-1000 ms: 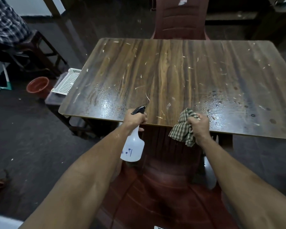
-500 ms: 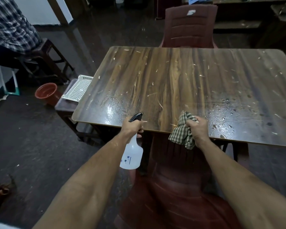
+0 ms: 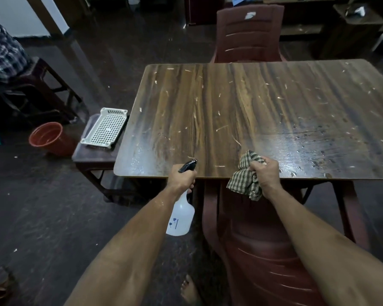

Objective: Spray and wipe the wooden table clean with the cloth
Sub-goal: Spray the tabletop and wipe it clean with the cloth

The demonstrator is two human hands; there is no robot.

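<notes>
The wooden table (image 3: pixel 252 111) fills the upper right, flecked with pale scraps, with wet droplets along its near edge. My left hand (image 3: pixel 182 177) grips the neck of a white spray bottle (image 3: pixel 181 215) just below the near table edge; its black nozzle (image 3: pixel 188 165) points over the tabletop. My right hand (image 3: pixel 264 174) holds a bunched green checked cloth (image 3: pixel 244 180) at the near edge, with part of the cloth hanging below the table.
A maroon plastic chair (image 3: pixel 263 250) stands under the near edge in front of me, and another chair (image 3: pixel 249 34) at the far side. To the left, a low stool carries a white perforated tray (image 3: pixel 105 129), beside a red bucket (image 3: pixel 48 138). A seated person (image 3: pixel 0 51) is at far left.
The view has shifted so the table sits farther right and lower in frame. Both hands keep their grips at the near edge, and the cloth has lifted slightly onto the tabletop.
</notes>
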